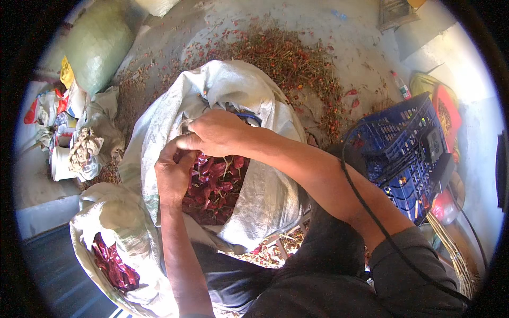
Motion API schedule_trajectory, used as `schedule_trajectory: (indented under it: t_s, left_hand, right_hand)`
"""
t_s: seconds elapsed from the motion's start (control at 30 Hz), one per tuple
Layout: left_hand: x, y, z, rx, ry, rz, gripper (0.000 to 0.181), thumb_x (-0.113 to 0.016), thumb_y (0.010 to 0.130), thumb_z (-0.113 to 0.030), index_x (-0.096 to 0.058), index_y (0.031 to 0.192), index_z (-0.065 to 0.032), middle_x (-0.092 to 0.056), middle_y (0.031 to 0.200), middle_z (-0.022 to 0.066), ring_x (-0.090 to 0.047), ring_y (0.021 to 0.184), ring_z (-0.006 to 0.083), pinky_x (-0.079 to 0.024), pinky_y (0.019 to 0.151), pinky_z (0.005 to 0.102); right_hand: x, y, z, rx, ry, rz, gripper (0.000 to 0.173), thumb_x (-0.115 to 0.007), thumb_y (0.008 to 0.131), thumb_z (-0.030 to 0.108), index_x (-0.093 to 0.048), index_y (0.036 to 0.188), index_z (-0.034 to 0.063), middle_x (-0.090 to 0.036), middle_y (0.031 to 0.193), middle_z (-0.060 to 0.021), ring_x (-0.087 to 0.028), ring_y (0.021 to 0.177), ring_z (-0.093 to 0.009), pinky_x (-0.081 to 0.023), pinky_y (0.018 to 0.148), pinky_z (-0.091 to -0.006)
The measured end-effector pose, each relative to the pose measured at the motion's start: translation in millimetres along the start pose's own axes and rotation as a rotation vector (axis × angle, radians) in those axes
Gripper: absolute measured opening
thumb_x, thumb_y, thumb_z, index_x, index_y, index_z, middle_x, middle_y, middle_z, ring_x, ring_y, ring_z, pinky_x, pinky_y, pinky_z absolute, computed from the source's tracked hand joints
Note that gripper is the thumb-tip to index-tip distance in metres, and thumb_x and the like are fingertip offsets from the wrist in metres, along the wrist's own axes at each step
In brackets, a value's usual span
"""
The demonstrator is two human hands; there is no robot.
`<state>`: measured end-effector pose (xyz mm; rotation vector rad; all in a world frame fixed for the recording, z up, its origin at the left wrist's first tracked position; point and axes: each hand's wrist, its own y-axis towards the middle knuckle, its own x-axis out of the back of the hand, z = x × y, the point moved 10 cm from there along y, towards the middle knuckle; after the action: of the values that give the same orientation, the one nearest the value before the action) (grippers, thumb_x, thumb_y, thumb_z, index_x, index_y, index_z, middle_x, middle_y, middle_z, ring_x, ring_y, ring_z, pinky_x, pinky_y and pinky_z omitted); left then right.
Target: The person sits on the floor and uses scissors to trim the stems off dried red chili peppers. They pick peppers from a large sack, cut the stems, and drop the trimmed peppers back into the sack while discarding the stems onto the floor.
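Note:
Before me stands a large white woven sack (262, 194) with its mouth rolled open. Dried red chili peppers (216, 187), some with pale stems, lie inside it. Over the left side of the mouth, my left hand (175, 173) has its thumb and fingers bent close together. My right hand (218, 133) reaches across from the right, and its fingertips meet those of my left hand. Whatever may be between the fingertips is too small and hidden to tell. A bit of blue material (249, 117) shows at the sack's far inner edge, behind my right wrist.
At lower left, a second woven sack (127, 222) holds more red chilies (113, 264). A blue plastic crate (397, 131) with a black cable (358, 194) is on the right. Stems and chili scraps (294, 59) litter the floor beyond. A full green sack (97, 47) stands far left.

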<state>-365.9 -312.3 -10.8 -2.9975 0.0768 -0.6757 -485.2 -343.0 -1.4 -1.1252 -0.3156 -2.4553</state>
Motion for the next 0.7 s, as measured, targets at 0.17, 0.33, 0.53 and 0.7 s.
schedule_trajectory:
  t_s: [0.17,0.33,0.53,0.7]
  left_hand:
    - [7,-5,-1,0.062,-0.087,0.093,0.016,-0.061,0.086,0.003,-0.063,0.101,-0.0030,-0.064,0.076,0.0012,-0.055,0.063,0.0056,-0.047,0.058,0.0227]
    - [17,-6,-10,0.001,-0.208,0.038,0.024,-0.065,0.088,-0.002,-0.061,0.111,0.0008,-0.064,0.089,0.0010,-0.056,0.080,0.0072,-0.046,0.072,0.0211]
    - [25,-7,-20,-0.067,-0.049,0.029,0.019,-0.063,0.090,-0.005,-0.065,0.108,0.0004,-0.063,0.090,-0.0007,-0.053,0.079,0.0072,-0.045,0.073,0.0227]
    - [27,-7,-12,-0.019,0.094,-0.012,0.018,-0.063,0.089,-0.006,-0.065,0.106,0.0018,-0.064,0.088,-0.0002,-0.053,0.075,0.0067,-0.045,0.070,0.0221]
  right_hand:
    - [-2,9,18,0.293,0.025,-0.155,0.026,-0.051,0.092,0.028,-0.066,0.089,0.0069,-0.064,0.077,-0.0189,-0.063,0.068,-0.039,-0.049,0.063,-0.0493]
    - [10,8,34,0.324,0.107,-0.310,0.024,-0.051,0.092,0.026,-0.067,0.088,0.0086,-0.062,0.071,-0.0177,-0.063,0.063,-0.037,-0.048,0.061,-0.0474]
    - [-5,16,22,0.116,0.446,-0.027,0.043,-0.054,0.091,0.037,-0.064,0.070,0.0005,-0.056,0.055,-0.0164,-0.061,0.056,-0.032,-0.047,0.057,-0.0450]
    - [18,-1,48,0.290,-0.065,-0.385,0.035,-0.053,0.089,0.026,-0.061,0.063,0.0036,-0.058,0.055,-0.0144,-0.062,0.052,-0.030,-0.048,0.052,-0.0454]
